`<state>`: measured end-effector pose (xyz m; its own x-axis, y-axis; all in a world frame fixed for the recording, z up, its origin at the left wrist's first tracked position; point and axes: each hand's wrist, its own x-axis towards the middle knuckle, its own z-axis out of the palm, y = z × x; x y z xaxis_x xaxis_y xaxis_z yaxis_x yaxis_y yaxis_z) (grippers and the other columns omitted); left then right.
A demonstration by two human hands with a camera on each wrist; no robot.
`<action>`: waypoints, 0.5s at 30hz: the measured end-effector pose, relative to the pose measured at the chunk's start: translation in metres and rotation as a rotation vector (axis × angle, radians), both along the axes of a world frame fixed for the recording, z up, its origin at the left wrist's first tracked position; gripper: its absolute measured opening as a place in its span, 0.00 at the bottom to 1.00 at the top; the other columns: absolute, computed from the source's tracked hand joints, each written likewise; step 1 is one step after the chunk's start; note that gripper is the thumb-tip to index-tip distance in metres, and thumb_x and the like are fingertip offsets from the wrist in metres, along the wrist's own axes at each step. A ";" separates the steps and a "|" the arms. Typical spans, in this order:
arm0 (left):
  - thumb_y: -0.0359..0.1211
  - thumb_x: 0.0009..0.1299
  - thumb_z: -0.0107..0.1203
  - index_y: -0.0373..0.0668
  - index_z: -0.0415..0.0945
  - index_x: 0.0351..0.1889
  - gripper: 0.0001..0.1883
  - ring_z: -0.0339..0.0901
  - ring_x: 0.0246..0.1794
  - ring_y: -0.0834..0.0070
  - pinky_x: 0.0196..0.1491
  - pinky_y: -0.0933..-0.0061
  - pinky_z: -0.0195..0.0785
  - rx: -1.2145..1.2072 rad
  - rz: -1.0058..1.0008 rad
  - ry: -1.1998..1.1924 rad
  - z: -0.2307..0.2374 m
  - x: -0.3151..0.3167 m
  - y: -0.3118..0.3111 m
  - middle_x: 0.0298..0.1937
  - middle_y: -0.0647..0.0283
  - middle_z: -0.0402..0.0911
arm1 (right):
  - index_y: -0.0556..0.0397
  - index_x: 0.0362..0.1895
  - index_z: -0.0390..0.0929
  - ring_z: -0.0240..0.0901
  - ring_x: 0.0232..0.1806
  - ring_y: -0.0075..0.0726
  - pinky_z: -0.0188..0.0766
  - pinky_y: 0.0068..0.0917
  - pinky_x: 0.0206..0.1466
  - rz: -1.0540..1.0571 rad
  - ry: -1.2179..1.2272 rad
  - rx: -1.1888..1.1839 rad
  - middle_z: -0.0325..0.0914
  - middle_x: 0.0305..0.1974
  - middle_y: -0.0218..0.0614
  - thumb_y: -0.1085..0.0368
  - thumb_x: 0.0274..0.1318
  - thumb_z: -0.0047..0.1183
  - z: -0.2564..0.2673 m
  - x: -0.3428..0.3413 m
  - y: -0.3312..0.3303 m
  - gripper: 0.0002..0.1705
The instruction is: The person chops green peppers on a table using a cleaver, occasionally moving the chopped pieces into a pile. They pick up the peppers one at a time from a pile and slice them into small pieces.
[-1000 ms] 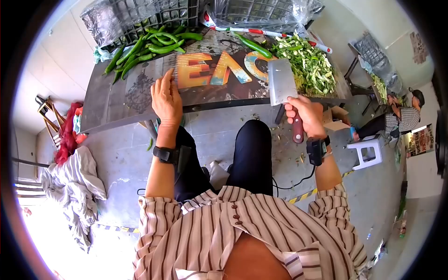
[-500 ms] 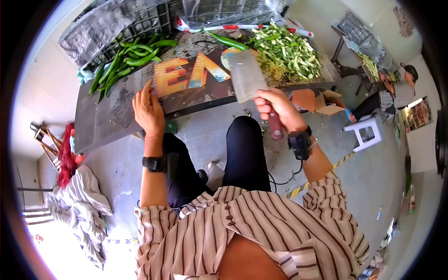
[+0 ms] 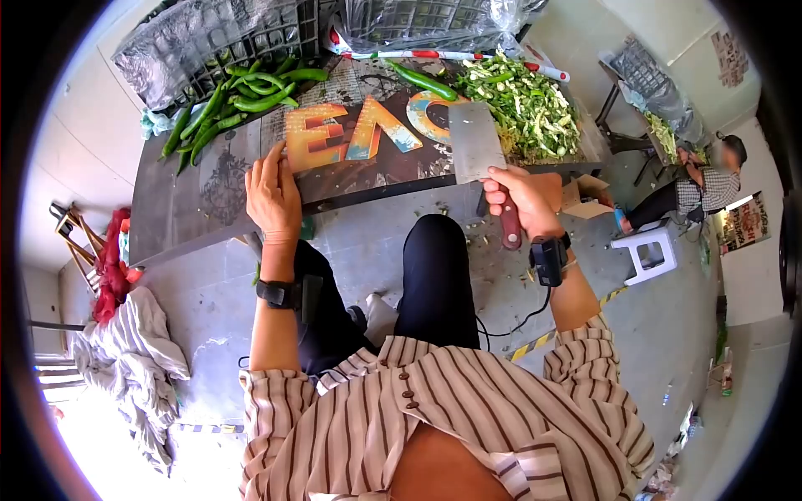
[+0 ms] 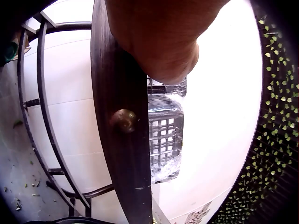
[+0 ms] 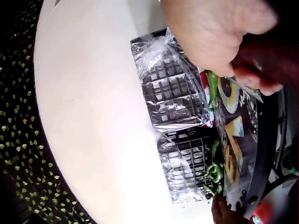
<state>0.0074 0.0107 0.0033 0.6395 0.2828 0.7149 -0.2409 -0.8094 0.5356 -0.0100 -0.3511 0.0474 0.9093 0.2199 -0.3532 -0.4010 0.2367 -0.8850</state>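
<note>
In the head view my right hand (image 3: 528, 200) grips the dark red handle of a cleaver (image 3: 476, 138). Its broad blade points away from me, over the table's near edge and partly across a printed letter. My left hand (image 3: 273, 196) lies at the near edge of the table (image 3: 192, 200), holding nothing, its fingers extended. Whole green chili peppers (image 3: 259, 96) are heaped at the far left, and one long pepper (image 3: 422, 81) lies apart near the middle. Chopped green pepper (image 3: 530, 108) forms a pile right of the blade. The right wrist view shows the gripping hand (image 5: 210, 37) close up.
Black crates (image 3: 225, 50) wrapped in clear plastic stand along the table's back. A red-and-white strip (image 3: 426, 55) lies before them. At right are a cardboard box (image 3: 585, 196), a white stool (image 3: 647, 255) and another person (image 3: 714, 184) at a second table. Scraps litter the floor.
The head view has swung and come partly back, shifting everything in frame. Relative to the table, both hands and the cleaver stay in nearly the same places.
</note>
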 end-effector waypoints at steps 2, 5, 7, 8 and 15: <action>0.31 0.68 0.50 0.51 0.79 0.49 0.13 0.74 0.39 0.65 0.43 0.68 0.68 -0.005 -0.005 0.007 0.001 -0.001 -0.001 0.36 0.67 0.78 | 0.51 0.38 0.68 0.60 0.21 0.17 0.64 0.21 0.24 -0.044 0.008 -0.037 0.65 0.26 0.24 0.63 0.63 0.49 0.003 -0.004 -0.008 0.07; 0.31 0.70 0.50 0.49 0.79 0.50 0.13 0.74 0.38 0.66 0.43 0.69 0.68 -0.004 -0.006 0.014 0.002 -0.002 -0.002 0.36 0.65 0.78 | 0.51 0.38 0.68 0.59 0.20 0.17 0.62 0.21 0.22 -0.137 0.016 -0.102 0.64 0.25 0.23 0.62 0.63 0.49 0.010 -0.012 -0.007 0.07; 0.32 0.70 0.50 0.49 0.79 0.49 0.12 0.74 0.38 0.66 0.43 0.69 0.68 -0.007 -0.010 0.001 0.001 -0.001 -0.001 0.35 0.65 0.78 | 0.51 0.37 0.68 0.59 0.19 0.16 0.60 0.20 0.20 -0.175 -0.022 -0.038 0.63 0.23 0.23 0.59 0.64 0.50 0.003 -0.014 -0.012 0.10; 0.32 0.70 0.50 0.49 0.79 0.49 0.12 0.74 0.38 0.66 0.43 0.69 0.68 -0.011 -0.009 0.004 0.000 -0.001 -0.001 0.35 0.65 0.78 | 0.51 0.37 0.68 0.59 0.19 0.16 0.60 0.20 0.20 -0.174 -0.020 -0.042 0.63 0.23 0.23 0.59 0.64 0.50 -0.001 -0.016 -0.013 0.10; 0.31 0.68 0.51 0.51 0.80 0.47 0.12 0.74 0.36 0.65 0.41 0.69 0.69 0.014 -0.001 -0.008 -0.001 0.000 0.000 0.35 0.66 0.79 | 0.53 0.38 0.67 0.55 0.16 0.16 0.56 0.19 0.18 -0.193 -0.006 0.053 0.61 0.20 0.22 0.52 0.64 0.51 -0.046 -0.015 -0.017 0.17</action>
